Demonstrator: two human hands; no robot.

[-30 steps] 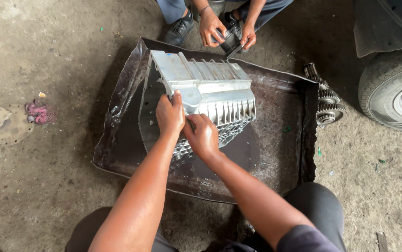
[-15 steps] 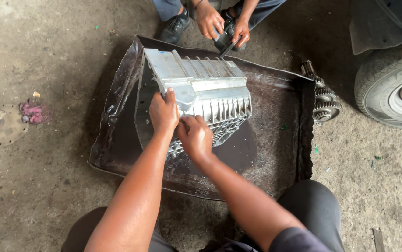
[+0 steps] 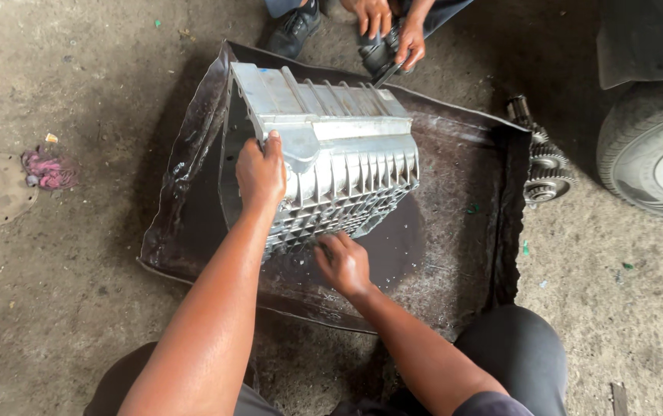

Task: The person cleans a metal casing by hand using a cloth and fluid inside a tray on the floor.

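A large ribbed grey metal casing [image 3: 331, 146] stands tilted in a dark oily metal tray [image 3: 462, 216] on the concrete floor. My left hand [image 3: 261, 173] grips the casing's near left edge, fingers curled over its rim. My right hand [image 3: 343, 263] is lower, at the casing's ribbed underside near the tray bottom, fingers bent against the ribs; I cannot tell if it holds anything small.
Another person crouches at the far side, their hands [image 3: 393, 31] on a dark tool, a shoe [image 3: 293, 31] beside them. A gear shaft [image 3: 539, 162] lies right of the tray. A vehicle tyre [image 3: 655, 154] is at right. A pink rag [image 3: 48, 168] lies at left.
My right hand has dropped from the casing's side down to its lower ribbed edge. My left hand keeps its grip. The view has shifted slightly.
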